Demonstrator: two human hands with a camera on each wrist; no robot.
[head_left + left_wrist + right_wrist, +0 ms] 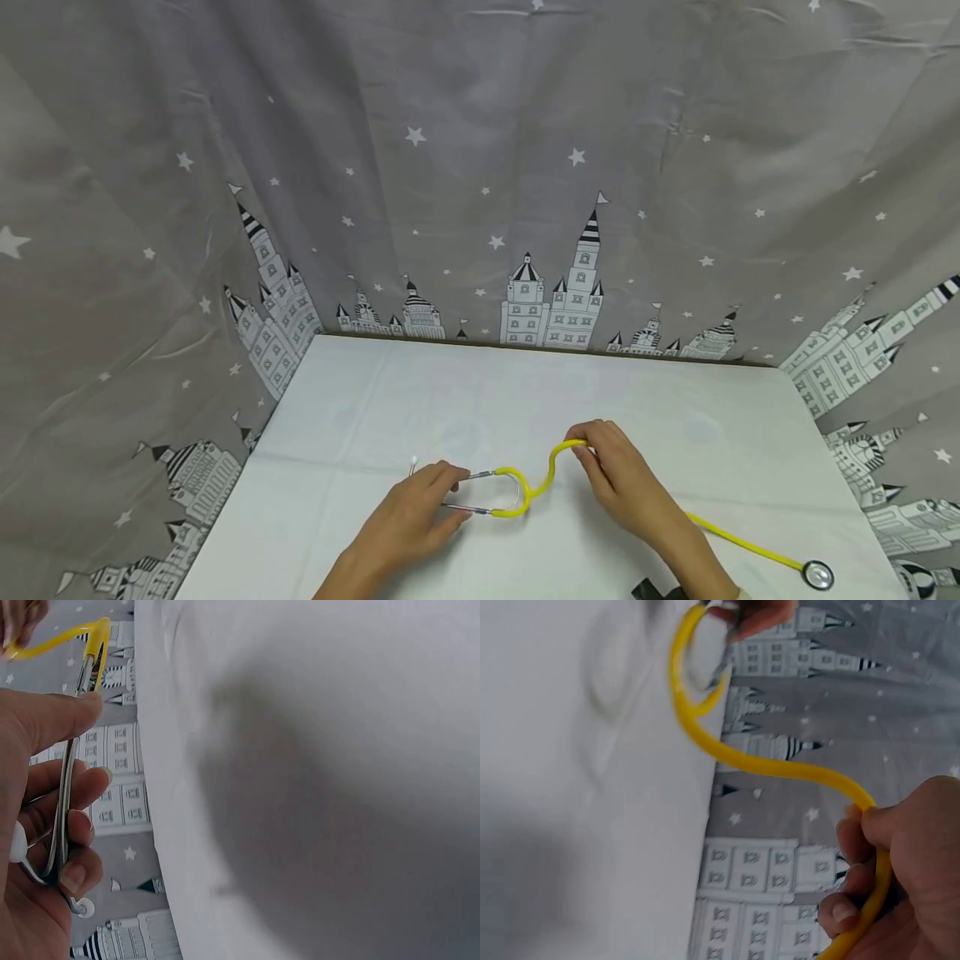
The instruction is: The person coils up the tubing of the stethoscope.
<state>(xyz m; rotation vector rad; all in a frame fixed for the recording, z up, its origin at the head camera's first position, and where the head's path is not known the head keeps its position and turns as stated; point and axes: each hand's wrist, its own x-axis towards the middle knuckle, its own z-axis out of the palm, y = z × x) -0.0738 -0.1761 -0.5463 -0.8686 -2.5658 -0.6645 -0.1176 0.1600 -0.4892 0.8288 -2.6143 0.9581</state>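
Note:
A stethoscope with yellow tubing is held between both hands over the white table. My left hand grips its metal ear tubes, fingers and thumb curled round them; a white ear tip shows beside the palm. The yellow tube is pinched by my right hand, and in the right wrist view it runs down through the curled fingers. Past the right forearm the tubing continues to the round chest piece, which lies at the table's right side.
The white-covered table stretches under both hands. Grey curtains with stars and castles hang behind and along its sides. A small black object sits at the bottom edge near the right forearm.

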